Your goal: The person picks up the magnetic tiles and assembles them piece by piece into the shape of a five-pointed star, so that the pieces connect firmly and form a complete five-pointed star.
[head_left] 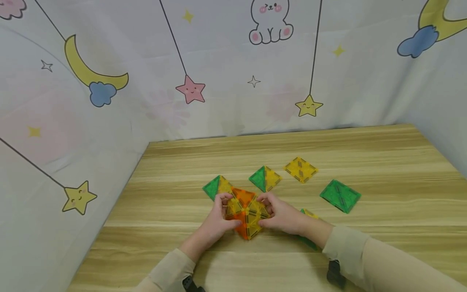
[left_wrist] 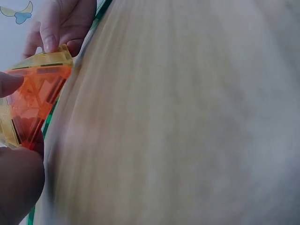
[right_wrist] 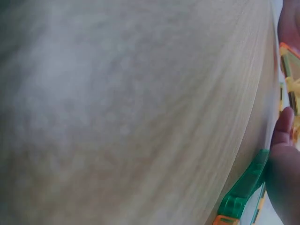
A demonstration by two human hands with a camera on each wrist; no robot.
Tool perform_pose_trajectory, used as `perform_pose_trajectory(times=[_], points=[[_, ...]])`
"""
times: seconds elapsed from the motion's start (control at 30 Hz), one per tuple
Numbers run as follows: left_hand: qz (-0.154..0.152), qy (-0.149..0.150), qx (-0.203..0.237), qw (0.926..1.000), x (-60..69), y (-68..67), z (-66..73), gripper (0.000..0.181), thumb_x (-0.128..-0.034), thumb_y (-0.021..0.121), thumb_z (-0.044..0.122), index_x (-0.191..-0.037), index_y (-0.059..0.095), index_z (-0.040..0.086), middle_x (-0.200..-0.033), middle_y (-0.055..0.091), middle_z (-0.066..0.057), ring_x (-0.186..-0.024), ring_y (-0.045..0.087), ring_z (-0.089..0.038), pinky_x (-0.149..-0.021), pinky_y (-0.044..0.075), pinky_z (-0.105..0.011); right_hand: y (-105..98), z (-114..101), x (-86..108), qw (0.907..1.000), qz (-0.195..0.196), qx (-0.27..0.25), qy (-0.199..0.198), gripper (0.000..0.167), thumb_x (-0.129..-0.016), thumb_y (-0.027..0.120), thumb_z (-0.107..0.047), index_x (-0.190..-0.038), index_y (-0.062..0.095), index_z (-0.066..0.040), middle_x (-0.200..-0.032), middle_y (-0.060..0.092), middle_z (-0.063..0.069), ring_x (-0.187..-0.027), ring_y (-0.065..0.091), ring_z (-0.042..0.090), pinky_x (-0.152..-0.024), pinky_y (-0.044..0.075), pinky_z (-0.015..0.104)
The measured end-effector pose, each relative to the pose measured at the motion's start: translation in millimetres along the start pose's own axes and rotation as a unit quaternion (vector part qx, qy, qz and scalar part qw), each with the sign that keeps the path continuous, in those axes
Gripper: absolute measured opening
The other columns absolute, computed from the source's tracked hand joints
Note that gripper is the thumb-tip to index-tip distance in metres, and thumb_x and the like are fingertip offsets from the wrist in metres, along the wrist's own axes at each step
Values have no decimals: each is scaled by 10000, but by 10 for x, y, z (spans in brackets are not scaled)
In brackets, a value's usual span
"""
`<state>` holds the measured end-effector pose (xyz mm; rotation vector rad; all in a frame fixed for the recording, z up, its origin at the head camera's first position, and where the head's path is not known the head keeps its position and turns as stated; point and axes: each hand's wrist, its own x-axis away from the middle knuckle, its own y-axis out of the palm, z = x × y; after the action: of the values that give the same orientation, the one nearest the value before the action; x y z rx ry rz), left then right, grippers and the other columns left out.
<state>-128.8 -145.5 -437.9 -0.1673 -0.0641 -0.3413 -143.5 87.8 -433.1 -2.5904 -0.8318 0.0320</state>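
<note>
The left hand (head_left: 216, 219) and right hand (head_left: 280, 214) curl round opposite sides of the orange-and-yellow tile cluster (head_left: 251, 217), partly covering it. Beneath the right forearm (head_left: 316, 230), a green-and-yellow piece (head_left: 309, 213) is half hidden. The tabletop (head_left: 255, 265) gives room nearside of both hands.

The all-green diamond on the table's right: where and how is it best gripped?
Probably at the far and near corners, the right hand, once free, coming from above: the green diamond lies flat, no tile touching it, and the dark seam between those corners might fold if squeezed crosswise.
</note>
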Motion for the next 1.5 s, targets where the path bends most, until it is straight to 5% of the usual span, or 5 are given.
perform_pose_trajectory(times=[0.27, 0.53, 0.83, 1.1, 1.5], points=[[-101, 149, -635, 9978, 11, 0, -17, 637, -810, 714, 66, -1263, 266, 93, -1200, 394, -169, -1061, 515, -255, -871, 429, -359, -30, 23, -8, 9986, -35, 521, 58, 551, -828, 713, -256, -1275, 432, -101, -1108, 504, 104, -898, 484, 194, -789, 414, 373], [-5, 418, -2250, 9735, 37, -45, 46, 648, -799, 756, 227, -1287, 344, 113, -1105, 499, -97, -904, 499, -187, -769, 435, -344, -55, 11, -9, 9950, -90, 994, 64, 533, -836, 698, -289, -1282, 448, -141, -1166, 551, 153, -849, 515, 174, -768, 434, 386], [-42, 551, -2680, 9618, 34, -65, 57, 614, -805, 753, 246, -1272, 407, 48, -1041, 510, -91, -822, 484, -172, -675, 436, -293, -39, -47, 0, 9903, 14, 1380, -182, 520, -834, 689, -251, -1280, 485, -78, -1270, 517, 173, -1127, 512, 315, -912, 415, 476], [-186, 761, -3694, 9260, 44, -92, 33, 548, -782, 764, 331, -1203, 526, 73, -1200, 459, -69, -1063, 451, -209, -902, 408, -396, -13, -77, 47, 9769, 132, 2126, -194, 511, -805, 721, -285, -1241, 531, -100, -1201, 455, 154, -994, 519, 243, -846, 448, 448], [-419, 1056, -3935, 9123, 20, -134, 69, 637, -775, 757, 390, -1290, 522, 98, -1250, 499, -73, -1134, 465, -230, -936, 399, -427, -11, -50, 50, 9722, 54, 2310, -378, 516, -811, 722, -309, -1243, 528, -106, -1232, 451, 134, -1027, 520, 237, -865, 446, 433]])
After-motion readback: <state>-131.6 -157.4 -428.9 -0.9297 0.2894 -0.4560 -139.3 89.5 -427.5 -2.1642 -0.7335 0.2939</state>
